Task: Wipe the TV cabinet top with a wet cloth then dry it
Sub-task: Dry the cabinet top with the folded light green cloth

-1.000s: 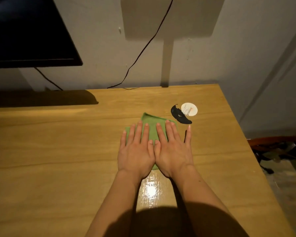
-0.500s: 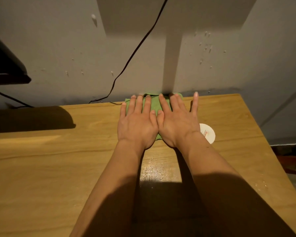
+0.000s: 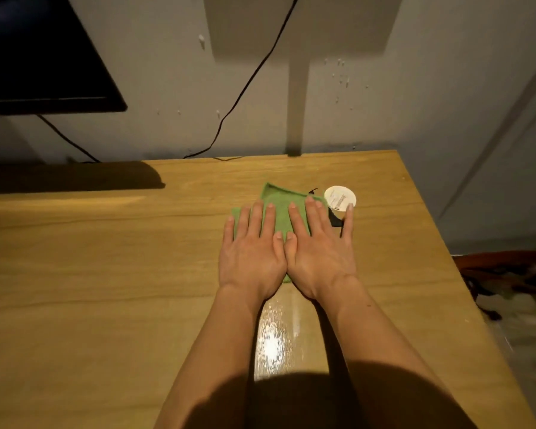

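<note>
Cloth [image 3: 276,209], green, flat on cabinet top [image 3: 106,274] right of centre, far corner pointing at wall, long axis running front to back; pressed under left hand [image 3: 251,252] and right hand [image 3: 319,249], fingers straight, flat, gripping nothing; white disc [image 3: 340,197] just beside.

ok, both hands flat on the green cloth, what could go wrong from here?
1. The right hand has its little finger at the white disc; a sideways stroke could knock it and the black item beside it away.
2. Pushing the green cloth to the back edge may snag the black cable.
</note>
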